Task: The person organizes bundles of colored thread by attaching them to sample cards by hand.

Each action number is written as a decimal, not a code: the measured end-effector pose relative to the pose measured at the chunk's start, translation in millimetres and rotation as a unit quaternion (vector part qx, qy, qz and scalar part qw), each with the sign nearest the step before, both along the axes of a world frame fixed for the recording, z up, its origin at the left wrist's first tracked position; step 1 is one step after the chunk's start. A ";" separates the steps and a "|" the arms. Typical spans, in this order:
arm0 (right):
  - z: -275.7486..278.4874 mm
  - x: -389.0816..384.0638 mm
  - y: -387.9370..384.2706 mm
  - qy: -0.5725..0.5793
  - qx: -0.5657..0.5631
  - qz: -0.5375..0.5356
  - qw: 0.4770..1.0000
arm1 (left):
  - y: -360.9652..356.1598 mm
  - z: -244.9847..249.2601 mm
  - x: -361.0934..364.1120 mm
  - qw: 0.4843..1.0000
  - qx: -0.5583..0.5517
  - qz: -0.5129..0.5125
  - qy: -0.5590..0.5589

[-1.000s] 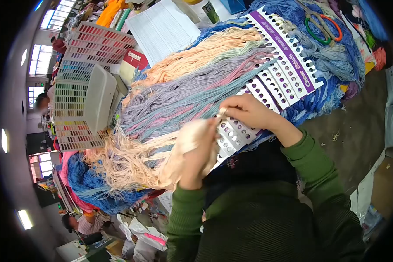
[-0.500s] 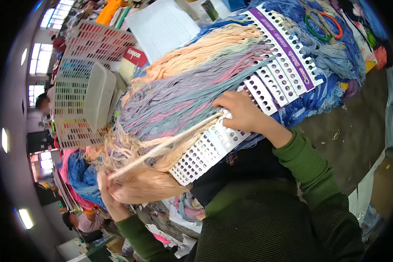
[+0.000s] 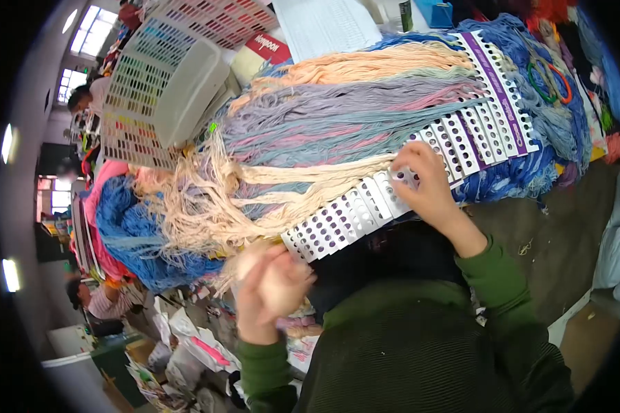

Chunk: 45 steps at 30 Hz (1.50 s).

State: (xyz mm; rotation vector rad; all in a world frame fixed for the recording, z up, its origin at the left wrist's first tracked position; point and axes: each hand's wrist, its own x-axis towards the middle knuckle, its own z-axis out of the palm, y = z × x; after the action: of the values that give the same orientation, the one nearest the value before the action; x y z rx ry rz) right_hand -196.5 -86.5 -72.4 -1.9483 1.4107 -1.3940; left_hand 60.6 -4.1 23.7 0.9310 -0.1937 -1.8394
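Note:
My left hand (image 3: 272, 289), smeared by motion, is curled round a bundle of pale peach embroidery thread (image 3: 286, 279) below the lower end of the punched cards. My right hand (image 3: 427, 182) is at the row of white punched thread cards (image 3: 365, 210), its fingers bent at a card edge where cream thread (image 3: 310, 180) ends. What lies between those fingertips is hidden. Long hanks of teal and pink thread (image 3: 337, 138), lilac thread (image 3: 282, 107) and orange-peach thread (image 3: 372, 62) stretch leftward from the cards. A purple-banded card (image 3: 496, 96) lies at the upper right.
Blue yarn (image 3: 127, 227) is heaped at the left. A translucent plastic bin (image 3: 193, 93) leans by a colour chart rack (image 3: 134, 89). White paper sheets (image 3: 327, 27) lie at the back. Green and orange ring-handled scissors (image 3: 551, 82) rest at right. Other people are in the background.
My left hand has moved right and closer to the cards, and the taut cream strand between my hands no longer shows. My right hand stays by the cards. The view has shifted.

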 end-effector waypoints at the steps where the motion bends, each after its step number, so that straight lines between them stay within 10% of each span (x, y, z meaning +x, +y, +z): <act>1: 2.9 6.9 10.3 -0.062 0.009 0.025 0.998 | -3.6 -25.0 -3.0 0.996 -0.036 -0.065 0.040; 7: 44.3 39.6 56.7 -0.370 0.435 0.213 0.792 | -10.6 -28.9 -69.1 0.982 -0.070 -0.156 -0.074; 13: 36.3 42.2 56.0 -0.494 0.465 0.251 0.690 | -9.7 -18.1 -64.2 0.990 -0.043 -0.112 0.073; 16: 33.6 43.7 60.2 -0.510 0.455 0.253 0.685 | -3.3 -31.3 -65.9 0.960 -0.100 -0.216 -0.148; 23: 35.4 36.1 62.3 -0.607 0.493 0.256 0.569 | -1.7 -46.5 -67.4 0.986 -0.069 -0.119 0.091; 45: 52.9 43.3 65.6 -0.461 0.483 0.227 0.709 | 9.2 -48.0 -68.7 0.995 -0.082 -0.057 0.000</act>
State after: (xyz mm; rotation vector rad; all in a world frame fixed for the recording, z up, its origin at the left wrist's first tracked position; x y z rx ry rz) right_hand -153.2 -20.9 -19.5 -0.6177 0.7565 -0.8261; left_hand -8.2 5.1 -24.3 0.8189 -0.3987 -1.8962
